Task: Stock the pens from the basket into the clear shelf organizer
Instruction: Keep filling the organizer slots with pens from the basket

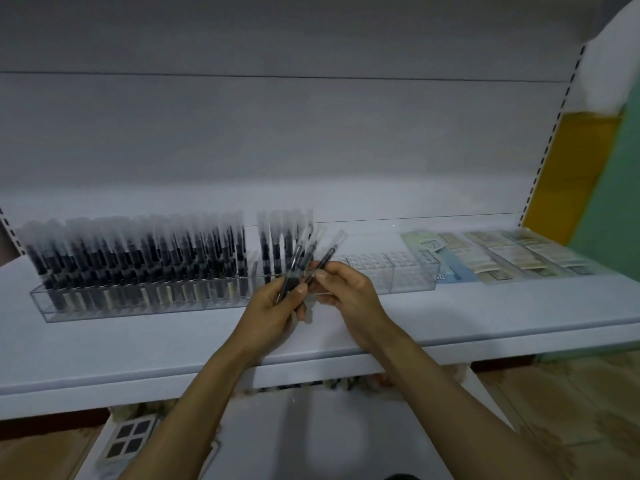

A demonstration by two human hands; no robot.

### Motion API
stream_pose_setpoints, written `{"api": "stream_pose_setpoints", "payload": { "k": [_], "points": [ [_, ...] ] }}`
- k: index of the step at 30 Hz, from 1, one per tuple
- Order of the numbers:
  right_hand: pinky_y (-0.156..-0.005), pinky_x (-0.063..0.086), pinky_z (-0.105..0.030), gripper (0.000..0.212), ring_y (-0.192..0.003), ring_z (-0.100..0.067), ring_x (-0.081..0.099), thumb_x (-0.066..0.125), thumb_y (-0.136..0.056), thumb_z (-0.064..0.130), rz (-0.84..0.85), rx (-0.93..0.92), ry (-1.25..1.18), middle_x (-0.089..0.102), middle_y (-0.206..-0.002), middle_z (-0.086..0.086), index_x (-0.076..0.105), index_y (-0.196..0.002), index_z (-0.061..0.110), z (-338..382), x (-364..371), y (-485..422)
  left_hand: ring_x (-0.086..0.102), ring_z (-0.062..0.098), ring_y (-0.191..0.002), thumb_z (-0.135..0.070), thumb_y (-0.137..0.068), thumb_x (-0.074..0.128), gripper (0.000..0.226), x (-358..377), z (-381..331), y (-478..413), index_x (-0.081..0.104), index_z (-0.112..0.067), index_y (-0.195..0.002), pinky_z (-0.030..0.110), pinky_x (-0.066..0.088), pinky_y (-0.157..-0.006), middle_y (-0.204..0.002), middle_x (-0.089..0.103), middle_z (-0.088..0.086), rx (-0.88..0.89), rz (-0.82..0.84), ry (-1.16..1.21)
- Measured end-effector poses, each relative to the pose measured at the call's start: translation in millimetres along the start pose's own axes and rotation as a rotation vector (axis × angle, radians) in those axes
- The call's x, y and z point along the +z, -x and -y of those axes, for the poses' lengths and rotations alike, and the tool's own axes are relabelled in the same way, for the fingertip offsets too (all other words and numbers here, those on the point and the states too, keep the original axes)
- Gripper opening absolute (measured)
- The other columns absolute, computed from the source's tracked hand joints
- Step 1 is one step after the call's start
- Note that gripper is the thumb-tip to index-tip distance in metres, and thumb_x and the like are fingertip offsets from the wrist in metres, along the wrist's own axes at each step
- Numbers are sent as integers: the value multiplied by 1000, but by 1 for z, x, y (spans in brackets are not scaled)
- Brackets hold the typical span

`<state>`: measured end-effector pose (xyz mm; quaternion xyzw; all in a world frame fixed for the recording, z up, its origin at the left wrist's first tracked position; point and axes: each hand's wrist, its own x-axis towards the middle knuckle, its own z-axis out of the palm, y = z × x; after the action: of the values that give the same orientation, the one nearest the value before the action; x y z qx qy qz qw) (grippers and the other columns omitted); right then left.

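Note:
A long clear shelf organizer (pixel 398 275) lies on the white shelf. Its left part is packed with several upright black pens (pixel 138 261) with clear caps, and its right end shows bare slots. In front of the organizer's middle, my left hand (pixel 273 310) grips a small bunch of pens (pixel 294 268) that fans upward. My right hand (pixel 346 289) pinches one pen (pixel 323 261) from that bunch, slanting up to the right. The basket is not in view.
Flat packaged stationery cards (pixel 498 254) lie on the shelf to the right of the organizer. The shelf's front edge (pixel 104 386) runs below my wrists. A lower shelf (pixel 311 427) and a small packet (pixel 128 441) show underneath.

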<state>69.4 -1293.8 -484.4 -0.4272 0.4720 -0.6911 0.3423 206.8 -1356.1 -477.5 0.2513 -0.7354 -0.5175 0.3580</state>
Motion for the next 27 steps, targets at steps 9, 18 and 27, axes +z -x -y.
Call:
{"api": "stream_pose_setpoints", "payload": {
  "k": [9,18,27],
  "points": [
    [-92,54,-39,7,-90,-24,68,56,-94,5,75,1,-83,72,-96,-10,63,-94,5,11,2,-7,34,2,-39,-23,-94,55,29,0,-4,1,57,-8,-70,12,28,-42,-44,48,-9,37,-75,16],
    [-80,56,-30,15,-82,-21,66,41,-102,8,-318,-52,-42,66,-91,-7,51,-113,9,55,-21,-72,38,1,-43,-30,-96,46,28,1,3,-3,69,-13,-94,9,31,-44,-56,46,1,-15,-121,144],
    [-79,54,-25,9,-83,-18,66,58,-94,6,-78,-90,354,68,-81,-3,58,-96,14,26,-21,-80,37,2,-43,-28,-96,48,26,-1,1,-3,68,-12,-94,10,31,-43,-53,42,-1,-2,-109,183]
  ]
}}
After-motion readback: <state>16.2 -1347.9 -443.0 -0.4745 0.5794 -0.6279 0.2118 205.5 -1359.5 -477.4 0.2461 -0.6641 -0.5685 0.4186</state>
